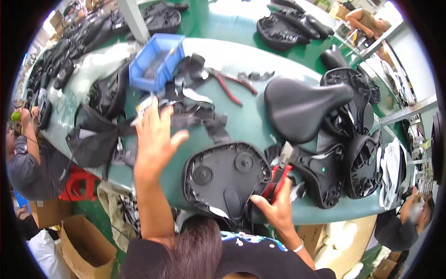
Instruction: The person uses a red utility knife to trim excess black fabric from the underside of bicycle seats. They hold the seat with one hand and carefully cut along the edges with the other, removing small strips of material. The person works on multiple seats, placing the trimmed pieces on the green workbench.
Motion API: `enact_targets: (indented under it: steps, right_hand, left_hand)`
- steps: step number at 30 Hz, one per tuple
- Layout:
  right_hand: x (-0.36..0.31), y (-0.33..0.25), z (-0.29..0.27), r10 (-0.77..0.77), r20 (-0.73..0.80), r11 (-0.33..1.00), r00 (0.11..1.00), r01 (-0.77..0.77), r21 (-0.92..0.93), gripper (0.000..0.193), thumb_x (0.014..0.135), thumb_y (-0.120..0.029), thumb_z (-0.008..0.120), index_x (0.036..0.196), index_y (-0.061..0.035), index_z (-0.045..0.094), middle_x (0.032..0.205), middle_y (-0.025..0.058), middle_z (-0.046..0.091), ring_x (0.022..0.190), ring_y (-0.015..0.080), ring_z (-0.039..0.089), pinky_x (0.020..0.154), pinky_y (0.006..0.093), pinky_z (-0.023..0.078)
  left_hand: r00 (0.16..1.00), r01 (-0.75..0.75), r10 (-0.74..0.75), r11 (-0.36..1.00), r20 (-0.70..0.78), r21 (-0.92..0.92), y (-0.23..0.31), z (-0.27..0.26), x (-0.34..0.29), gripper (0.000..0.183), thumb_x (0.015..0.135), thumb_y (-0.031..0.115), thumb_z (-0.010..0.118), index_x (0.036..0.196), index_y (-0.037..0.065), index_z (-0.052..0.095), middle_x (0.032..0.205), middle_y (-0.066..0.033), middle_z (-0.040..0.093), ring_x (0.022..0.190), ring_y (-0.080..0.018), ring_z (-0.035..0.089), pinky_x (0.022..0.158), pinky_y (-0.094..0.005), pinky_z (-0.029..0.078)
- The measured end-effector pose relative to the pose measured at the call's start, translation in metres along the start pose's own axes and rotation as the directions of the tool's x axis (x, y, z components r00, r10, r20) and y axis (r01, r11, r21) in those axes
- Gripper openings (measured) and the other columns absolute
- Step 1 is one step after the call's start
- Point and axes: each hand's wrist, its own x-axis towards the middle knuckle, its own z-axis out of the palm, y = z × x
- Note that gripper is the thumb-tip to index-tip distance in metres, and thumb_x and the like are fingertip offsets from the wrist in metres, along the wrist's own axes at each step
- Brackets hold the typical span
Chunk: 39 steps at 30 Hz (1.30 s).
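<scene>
My right hand [277, 208] grips a red and black utility knife [277, 179], its wide blade out and pointing away from me. Just left of it, a black bicycle saddle [218, 165] lies upside down at the table's near edge, its trimmed cover edge showing around the base. My left hand [155, 132] reaches forward over the table with fingers spread and nothing held. Under its fingertips is a small whitish item [143, 108] that I cannot make out. Black fabric scraps [200, 116] lie to the right of that hand.
A blue bin [155, 63] and red-handled pliers [231, 88] are farther back. At right, a finished black saddle [297, 109] sits beside several upturned ones [362, 165]. More black saddle covers [95, 135] lie at left. Co-workers [35, 162] sit at both sides.
</scene>
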Motion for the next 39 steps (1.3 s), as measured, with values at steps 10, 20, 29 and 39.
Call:
enact_targets:
  steps: [10, 20, 29, 39]
  right_hand:
    - [0.218, -0.127, -0.092, -0.286, 0.005, 0.958, 0.958, 0.286, -0.012, 0.030, 0.086, -0.021, 0.067, 0.109, -0.0047, 0.059, 0.072, -0.0026, 0.051, 0.057, 0.0054, 0.050, 0.048, 0.0213, 0.041]
    - [0.544, -0.054, -0.184, -0.271, -0.246, 0.792, 0.931, 0.071, -0.606, 0.033, 0.067, -0.020, 0.076, 0.086, -0.0040, 0.054, 0.076, 0.0112, 0.062, 0.060, 0.0244, 0.062, 0.053, 0.0388, 0.050]
    - [0.593, -0.028, -0.137, -0.183, -0.153, 0.761, 0.971, 0.041, -0.647, 0.043, 0.062, -0.020, 0.077, 0.096, -0.0045, 0.054, 0.085, 0.0129, 0.064, 0.077, 0.0269, 0.065, 0.050, 0.0409, 0.055]
    - [0.347, -0.120, -0.252, -0.422, -0.066, 0.760, 0.904, 0.313, -0.569, 0.049, 0.081, -0.022, 0.062, 0.124, 0.0001, 0.053, 0.102, 0.0094, 0.056, 0.090, 0.0167, 0.052, 0.084, 0.0282, 0.042]
  left_hand:
    - [0.738, 0.669, 0.147, -0.041, 0.658, -0.742, 0.005, -0.003, 0.125, 0.050, 0.087, 0.037, 0.064, 0.115, -0.003, 0.059, 0.103, -0.0135, 0.067, 0.088, -0.0217, 0.066, 0.080, -0.0347, 0.054]
    - [0.876, 0.436, -0.121, -0.219, 0.467, -0.873, 0.060, 0.185, 0.342, 0.041, 0.085, 0.046, 0.068, 0.094, 0.008, 0.054, 0.079, -0.0029, 0.054, 0.074, -0.0188, 0.055, 0.070, -0.0376, 0.047]
    - [0.792, 0.567, -0.309, 0.053, 0.527, -0.822, 0.118, 0.221, 0.404, 0.037, 0.075, 0.028, 0.070, 0.092, -0.003, 0.061, 0.083, -0.0125, 0.060, 0.068, -0.0209, 0.055, 0.058, -0.0342, 0.046]
    - [0.827, 0.438, -0.216, -0.333, 0.519, -0.835, 0.053, 0.049, 0.213, 0.032, 0.080, 0.032, 0.067, 0.093, 0.006, 0.056, 0.072, -0.0018, 0.057, 0.054, -0.0113, 0.049, 0.052, -0.0253, 0.038]
